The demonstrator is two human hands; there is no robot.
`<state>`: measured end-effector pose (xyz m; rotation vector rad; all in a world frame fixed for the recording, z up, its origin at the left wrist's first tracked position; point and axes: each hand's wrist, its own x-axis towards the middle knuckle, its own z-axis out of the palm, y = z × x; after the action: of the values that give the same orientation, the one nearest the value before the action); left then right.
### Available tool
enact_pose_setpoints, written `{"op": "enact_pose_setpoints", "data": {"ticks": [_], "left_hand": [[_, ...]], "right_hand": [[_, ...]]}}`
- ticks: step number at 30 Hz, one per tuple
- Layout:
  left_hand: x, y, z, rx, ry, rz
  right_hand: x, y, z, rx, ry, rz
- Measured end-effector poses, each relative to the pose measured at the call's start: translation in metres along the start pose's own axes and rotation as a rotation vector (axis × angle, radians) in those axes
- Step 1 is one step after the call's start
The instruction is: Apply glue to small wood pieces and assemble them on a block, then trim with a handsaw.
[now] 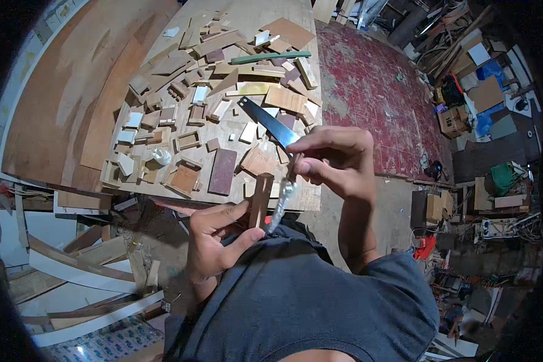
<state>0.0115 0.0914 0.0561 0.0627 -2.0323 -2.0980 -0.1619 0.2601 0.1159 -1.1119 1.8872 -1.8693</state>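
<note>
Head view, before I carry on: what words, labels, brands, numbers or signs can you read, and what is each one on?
No text is readable.
Saw: no legible marking on the blade.
Upright wooden strip: no lettering visible.
Blue-patterned sheet, lower left: possible print, too small and blurred to read.
Cardboard box, right: any marks are too small to read.

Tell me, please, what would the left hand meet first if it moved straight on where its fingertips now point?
Past the wood piece in the left hand, probably the shiny wrapped saw handle, though depth is unclear.
</note>
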Motion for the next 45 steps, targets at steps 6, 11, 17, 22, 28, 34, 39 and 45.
{"op": "enact_pose_setpoints", "data": {"ticks": [6,11,17,22,28,34,39,45], "left_hand": [[0.003,0.005,-0.002,0.057,-0.097,0.060],[0.002,0.001,-0.009,0.194,-0.151,0.137],[-0.007,-0.005,-0.002,-0.052,-0.019,-0.026],[-0.007,0.002,0.002,-0.212,0.023,-0.100],[-0.007,-0.003,-0.006,-0.107,-0.130,-0.002],[-0.008,-0.003,-0.008,-0.188,-0.060,-0.060],[-0.008,-0.005,-0.011,-0.313,-0.017,-0.115],[-0.008,-0.009,-0.016,-0.432,-0.048,-0.159]], "right_hand": [[0.005,0.015,0.000,0.059,0.052,0.065],[0.011,0.022,-0.003,0.130,0.091,0.102],[0.008,0.017,-0.010,0.184,0.107,0.151],[0.001,0.017,-0.010,0.226,0.039,0.109],[0.004,0.018,-0.003,0.121,0.138,0.075],[0.012,0.026,-0.011,0.186,0.160,0.093],[0.010,0.037,-0.020,0.323,0.266,0.076],[0.008,0.035,-0.010,0.322,0.176,0.095]]}}
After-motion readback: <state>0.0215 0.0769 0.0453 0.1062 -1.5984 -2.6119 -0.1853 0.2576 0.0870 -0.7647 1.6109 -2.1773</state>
